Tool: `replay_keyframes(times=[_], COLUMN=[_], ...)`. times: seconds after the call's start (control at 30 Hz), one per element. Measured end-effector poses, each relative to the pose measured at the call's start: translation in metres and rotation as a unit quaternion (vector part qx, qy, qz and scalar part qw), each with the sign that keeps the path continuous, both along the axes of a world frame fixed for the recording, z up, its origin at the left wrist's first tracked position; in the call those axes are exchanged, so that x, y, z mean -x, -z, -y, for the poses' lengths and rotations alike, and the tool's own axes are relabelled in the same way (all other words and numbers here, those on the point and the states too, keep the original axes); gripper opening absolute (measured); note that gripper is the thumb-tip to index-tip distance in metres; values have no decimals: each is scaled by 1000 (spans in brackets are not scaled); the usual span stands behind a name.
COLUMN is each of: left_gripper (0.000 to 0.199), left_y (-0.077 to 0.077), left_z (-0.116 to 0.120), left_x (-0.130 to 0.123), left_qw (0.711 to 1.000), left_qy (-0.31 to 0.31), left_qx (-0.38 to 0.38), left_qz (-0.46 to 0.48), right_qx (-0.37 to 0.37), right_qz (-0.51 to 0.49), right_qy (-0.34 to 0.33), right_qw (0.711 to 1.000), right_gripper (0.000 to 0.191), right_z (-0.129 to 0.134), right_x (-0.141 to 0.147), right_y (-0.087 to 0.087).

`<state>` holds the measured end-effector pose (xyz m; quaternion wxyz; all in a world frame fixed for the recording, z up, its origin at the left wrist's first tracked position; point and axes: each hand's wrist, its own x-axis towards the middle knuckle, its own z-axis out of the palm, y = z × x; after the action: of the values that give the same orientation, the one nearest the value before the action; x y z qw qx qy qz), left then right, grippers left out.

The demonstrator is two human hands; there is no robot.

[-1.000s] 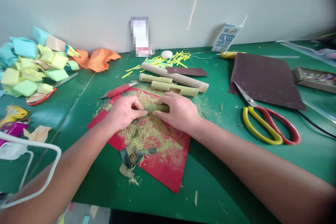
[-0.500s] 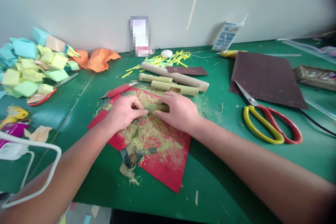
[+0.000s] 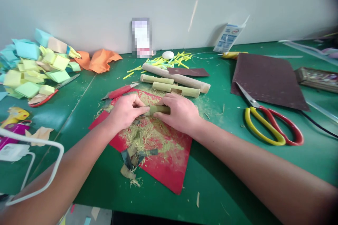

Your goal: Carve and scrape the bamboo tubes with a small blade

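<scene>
A short green bamboo tube (image 3: 160, 109) lies across the middle of a red sheet (image 3: 169, 172) strewn with pale shavings. My right hand (image 3: 181, 114) wraps round its right part, fingers closed. At its left end, the thumb and fingers of my left hand (image 3: 128, 110) are pinched together; whether something thin is between them I cannot make out. Just behind my left hand rests a red-handled craft knife (image 3: 120, 92). Beyond my right hand lie a notched bamboo piece (image 3: 179, 90), a second bamboo piece (image 3: 157, 79) and a longer pale stick (image 3: 179, 77).
Red-and-yellow-handled scissors (image 3: 274, 126) overlap a dark sandpaper sheet (image 3: 266, 81) on the right. Folded paper pieces (image 3: 34, 66) are heaped at the left, near orange paper (image 3: 97, 60). A phone (image 3: 141, 38) leans on the wall. A white wire frame (image 3: 54, 168) crosses the lower left.
My hands stay on the bamboo tube, which has shifted very slightly to the right. The whole view has moved a touch; other things keep their places.
</scene>
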<state>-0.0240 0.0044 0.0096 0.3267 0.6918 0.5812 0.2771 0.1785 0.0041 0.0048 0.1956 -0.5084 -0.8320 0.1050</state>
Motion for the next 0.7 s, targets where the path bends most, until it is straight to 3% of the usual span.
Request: replay_keyframes(times=[0.1, 0.27, 0.43, 0.6, 0.7], left_gripper=[25, 26, 26, 26, 25], left_y=[2, 3, 3, 1, 2], left_z=[-1, 0, 0, 0, 1], left_x=[1, 2, 3, 1, 1], left_qw=[999, 1000, 999, 1000, 1000], left_qy=[36, -1, 49, -18, 24], left_qx=[7, -9, 0, -16, -3], left_qz=[-7, -5, -10, -3, -3], right_qx=[2, 3, -4, 5, 0], right_qz=[-2, -2, -7, -1, -4], right_qy=[-4, -2, -5, 0, -5], right_qw=[1000, 1000, 1000, 1000, 1000], right_gripper=[21, 21, 20, 21, 20], right_z=[0, 0, 0, 0, 0], right_x=[0, -1, -1, 0, 0], right_y=[0, 1, 1, 1, 2])
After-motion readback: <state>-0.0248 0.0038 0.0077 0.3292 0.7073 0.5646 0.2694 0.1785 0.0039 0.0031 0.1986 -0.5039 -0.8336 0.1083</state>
